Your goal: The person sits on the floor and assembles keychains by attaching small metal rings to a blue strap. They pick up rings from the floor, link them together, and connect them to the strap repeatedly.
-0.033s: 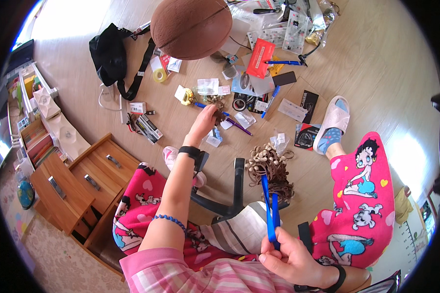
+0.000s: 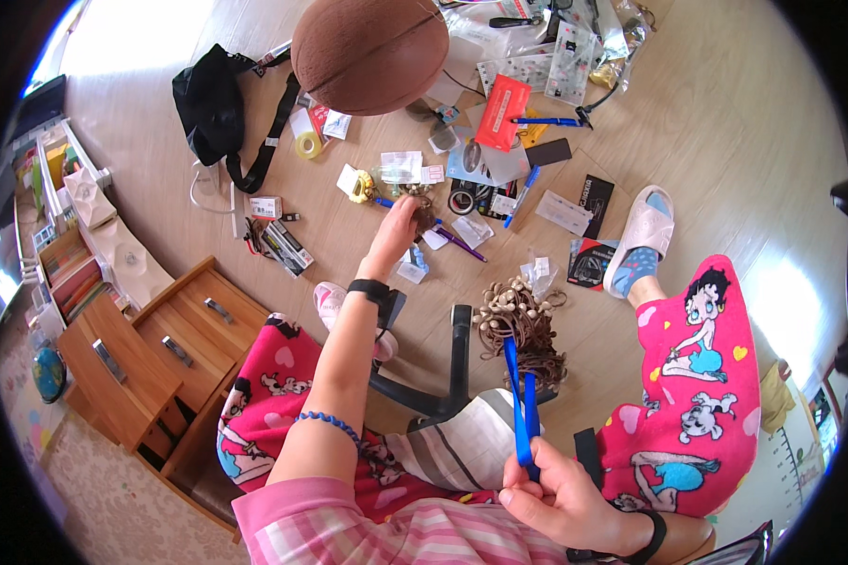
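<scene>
My right hand (image 2: pixel 561 499) is closed on a blue ribbon (image 2: pixel 521 414) near my lap. From its far end hangs a thick bundle of brown cords with beige beads (image 2: pixel 516 315). Farther off, my left hand (image 2: pixel 396 234) reaches down to the floor, fingers closed on a small brown item (image 2: pixel 425 218) whose kind I cannot make out. Around that hand lie a purple pen (image 2: pixel 462 246), a yellow scrunched band (image 2: pixel 361 186), small clear packets (image 2: pixel 472 229) and a round black item on a dark card (image 2: pixel 462 201).
A brown basketball (image 2: pixel 372 56) and a black bag (image 2: pixel 207 104) lie at the far side. An orange-red packet (image 2: pixel 502 113), a blue pen (image 2: pixel 522 196) and plastic bags (image 2: pixel 567 61) are strewn farther right. Open wooden drawers (image 2: pixel 122 367) stand at left. A black chair leg (image 2: pixel 460 358) is below me.
</scene>
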`<control>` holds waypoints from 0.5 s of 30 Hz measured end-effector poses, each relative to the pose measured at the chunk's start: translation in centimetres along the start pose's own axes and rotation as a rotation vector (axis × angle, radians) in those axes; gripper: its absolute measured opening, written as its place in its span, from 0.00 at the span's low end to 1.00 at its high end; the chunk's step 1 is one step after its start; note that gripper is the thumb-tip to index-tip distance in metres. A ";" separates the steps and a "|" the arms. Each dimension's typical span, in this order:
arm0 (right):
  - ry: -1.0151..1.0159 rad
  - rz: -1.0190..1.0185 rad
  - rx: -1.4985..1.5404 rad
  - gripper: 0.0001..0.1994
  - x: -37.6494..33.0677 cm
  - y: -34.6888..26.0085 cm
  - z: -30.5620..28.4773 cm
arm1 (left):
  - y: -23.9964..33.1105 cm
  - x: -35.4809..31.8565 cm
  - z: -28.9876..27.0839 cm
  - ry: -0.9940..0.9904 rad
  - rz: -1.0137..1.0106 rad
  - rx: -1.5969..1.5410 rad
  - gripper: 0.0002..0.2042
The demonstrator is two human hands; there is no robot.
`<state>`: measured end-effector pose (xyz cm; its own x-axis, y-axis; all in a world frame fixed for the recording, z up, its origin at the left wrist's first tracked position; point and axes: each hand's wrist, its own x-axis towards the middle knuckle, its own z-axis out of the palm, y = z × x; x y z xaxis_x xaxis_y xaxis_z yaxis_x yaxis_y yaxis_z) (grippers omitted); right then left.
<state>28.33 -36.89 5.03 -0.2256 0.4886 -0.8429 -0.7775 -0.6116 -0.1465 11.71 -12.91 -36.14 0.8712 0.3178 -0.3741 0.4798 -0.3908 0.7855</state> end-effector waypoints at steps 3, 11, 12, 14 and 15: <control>0.008 -0.016 -0.033 0.07 0.2 0.0 0.2 | -0.6 2.2 0.8 0.188 0.157 0.136 0.14; -0.017 -0.023 -0.016 0.07 0.4 0.1 0.3 | -0.9 1.2 0.8 0.198 0.151 0.177 0.13; -0.010 -0.016 -0.025 0.07 0.4 0.1 0.3 | -1.0 1.2 1.1 0.183 0.143 0.227 0.13; 0.004 0.000 -0.044 0.07 0.3 0.0 0.3 | -1.4 1.4 1.8 0.142 0.112 0.332 0.13; 0.005 -0.001 -0.044 0.07 0.3 -0.1 0.3 | -1.6 1.6 2.0 0.111 0.070 0.359 0.12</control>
